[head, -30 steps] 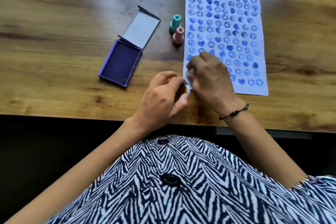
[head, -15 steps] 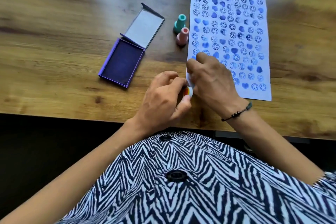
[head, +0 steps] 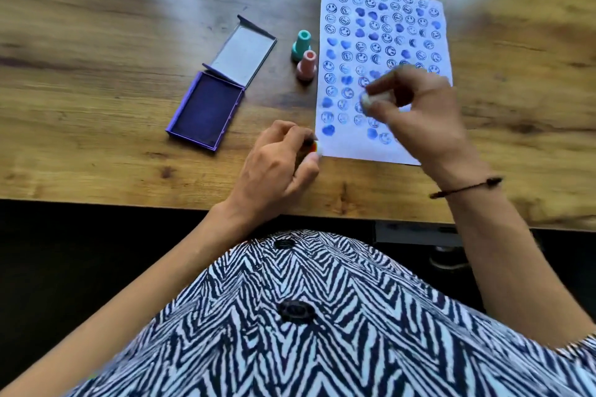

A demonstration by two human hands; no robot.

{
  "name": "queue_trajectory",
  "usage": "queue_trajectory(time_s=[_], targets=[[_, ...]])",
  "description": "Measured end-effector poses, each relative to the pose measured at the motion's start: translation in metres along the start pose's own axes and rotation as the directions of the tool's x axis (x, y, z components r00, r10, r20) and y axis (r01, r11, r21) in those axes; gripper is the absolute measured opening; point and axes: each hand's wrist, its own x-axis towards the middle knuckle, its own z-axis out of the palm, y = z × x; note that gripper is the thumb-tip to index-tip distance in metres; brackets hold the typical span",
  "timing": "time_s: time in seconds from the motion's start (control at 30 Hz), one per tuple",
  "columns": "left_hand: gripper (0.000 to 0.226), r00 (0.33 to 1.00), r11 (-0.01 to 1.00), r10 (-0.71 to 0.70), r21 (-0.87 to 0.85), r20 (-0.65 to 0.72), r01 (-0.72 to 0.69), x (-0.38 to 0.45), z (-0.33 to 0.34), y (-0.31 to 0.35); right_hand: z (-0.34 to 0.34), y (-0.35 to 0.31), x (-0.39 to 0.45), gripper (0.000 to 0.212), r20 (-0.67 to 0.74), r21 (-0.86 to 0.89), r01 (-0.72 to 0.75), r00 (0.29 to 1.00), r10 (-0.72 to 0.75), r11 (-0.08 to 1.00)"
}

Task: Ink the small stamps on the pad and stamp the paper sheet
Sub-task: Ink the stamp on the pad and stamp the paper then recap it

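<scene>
A white paper sheet (head: 383, 51) covered with blue smiley and heart prints lies on the wooden table (head: 96, 51). My right hand (head: 416, 113) hovers over its lower part, blurred, pinching a small pale stamp (head: 366, 101) between thumb and fingers. My left hand (head: 277, 164) rests by the sheet's near left corner, fingers closed on a small orange-and-white stamp (head: 314, 148). The open purple ink pad (head: 206, 109) lies to the left, its lid (head: 243, 53) folded back. A teal stamp (head: 301, 43) and a pink stamp (head: 306, 66) stand beside the sheet.
The table's front edge (head: 129, 200) runs just below my left hand. A black cord bracelet (head: 464, 188) circles my right wrist. My zebra-patterned shirt (head: 306, 316) fills the foreground.
My right hand has lifted from the sheet's near left corner and moved right and farther over the sheet with its stamp. My left hand has stayed by the corner.
</scene>
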Motion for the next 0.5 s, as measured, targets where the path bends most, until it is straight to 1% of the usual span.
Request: queue_trajectory(time_s=[0.07,0.13,0.17,0.23,0.3,0.37,0.43,0.5], targets=[[0.046,1.0,1.0,-0.002,-0.023,-0.017,0.002,0.0,0.0,0.0,-0.01,0.004,-0.008,0.017,-0.005,0.183,-0.083,0.996,0.086,0.98],[0.044,0.999,0.998,-0.008,-0.069,-0.039,0.005,-0.001,0.0,0.001,-0.01,0.007,-0.016,0.022,0.022,0.314,-0.159,0.987,0.161,0.936],[0.043,0.998,0.993,-0.019,-0.118,-0.059,0.012,-0.001,0.0,0.002,-0.008,0.007,-0.019,0.022,0.042,0.364,-0.189,0.982,0.186,0.912],[0.038,0.993,0.959,-0.076,-0.281,-0.091,0.048,-0.001,-0.001,0.004,-0.001,0.005,-0.027,0.021,0.086,0.433,-0.219,0.976,0.202,0.874],[0.03,0.984,0.883,-0.154,-0.46,-0.089,0.096,0.0,-0.002,0.008,0.006,0.0,-0.033,0.021,0.115,0.489,-0.209,0.978,0.175,0.847],[0.019,0.98,0.8,-0.183,-0.591,-0.083,0.1,0.002,-0.003,0.011,0.012,-0.006,-0.037,0.022,0.126,0.516,-0.161,0.986,0.112,0.841],[0.016,0.979,0.747,-0.187,-0.658,-0.077,0.091,0.003,-0.004,0.014,0.016,-0.012,-0.04,0.019,0.128,0.484,-0.091,0.991,0.032,0.87],[0.018,0.982,0.721,-0.176,-0.688,-0.067,0.082,0.003,-0.005,0.016,0.018,-0.016,-0.04,0.015,0.127,0.44,-0.044,0.992,-0.013,0.897]])
